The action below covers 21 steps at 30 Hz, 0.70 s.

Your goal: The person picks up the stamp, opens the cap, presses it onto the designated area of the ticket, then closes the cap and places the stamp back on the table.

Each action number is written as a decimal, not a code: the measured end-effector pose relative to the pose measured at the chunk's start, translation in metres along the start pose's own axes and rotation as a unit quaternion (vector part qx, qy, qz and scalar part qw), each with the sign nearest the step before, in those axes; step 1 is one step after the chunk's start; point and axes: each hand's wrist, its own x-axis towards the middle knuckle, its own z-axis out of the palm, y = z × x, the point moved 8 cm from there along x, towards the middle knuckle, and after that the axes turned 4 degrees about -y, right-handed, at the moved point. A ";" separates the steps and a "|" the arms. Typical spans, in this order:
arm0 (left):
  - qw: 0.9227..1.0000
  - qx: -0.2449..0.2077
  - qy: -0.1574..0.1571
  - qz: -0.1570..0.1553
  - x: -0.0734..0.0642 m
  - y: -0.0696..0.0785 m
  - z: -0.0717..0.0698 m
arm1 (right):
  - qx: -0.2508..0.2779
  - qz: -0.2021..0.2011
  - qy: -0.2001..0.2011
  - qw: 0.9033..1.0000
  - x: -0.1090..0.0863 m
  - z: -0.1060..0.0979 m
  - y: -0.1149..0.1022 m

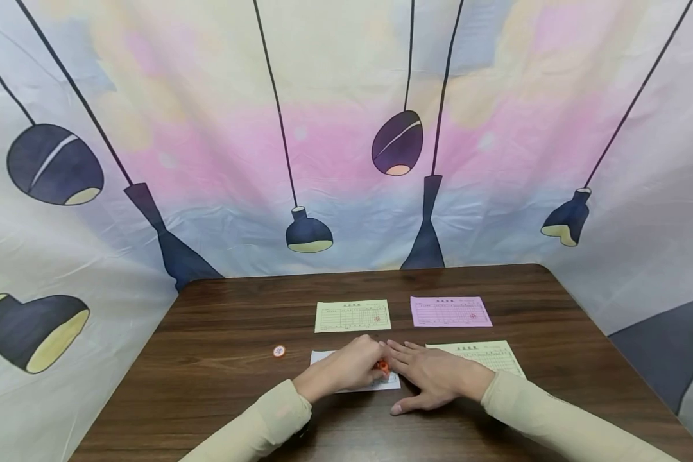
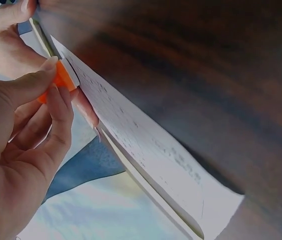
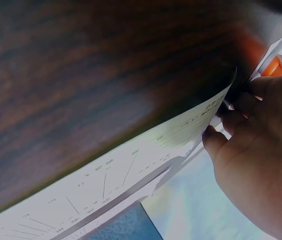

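Observation:
An orange stamp point(image 2: 65, 76) with a pale base stands on a white printed slip point(image 1: 391, 383). My left hand point(image 1: 353, 362) pinches this stamp between thumb and fingers, close against the paper. With fingers spread, my right hand point(image 1: 433, 375) rests palm down at the right edge of the slip, its fingertips beside the left hand. Part of the slip is hidden under the left hand. Just beyond the right hand lies a pale green printed form point(image 1: 485, 354), partly covered by that hand and wrist.
Farther back lie another pale green form point(image 1: 352, 317) and a pink form point(image 1: 452, 312), each bearing a small red mark. A small round white disc with an orange rim point(image 1: 279, 351) lies to the left on the brown wooden table point(image 1: 208, 359). A printed curtain point(image 1: 346, 141) hangs behind.

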 end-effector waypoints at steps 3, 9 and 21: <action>1.000 -0.004 -0.005 -0.004 0.000 -0.002 0.001 | 0.002 0.003 -0.004 1.000 0.000 0.000 0.000; 1.000 -0.019 -0.017 -0.005 0.001 -0.003 0.002 | 0.002 0.002 -0.008 1.000 0.000 0.000 -0.001; 0.999 -0.035 -0.020 -0.007 0.001 -0.003 0.001 | 0.004 0.000 -0.004 1.000 0.000 0.000 -0.002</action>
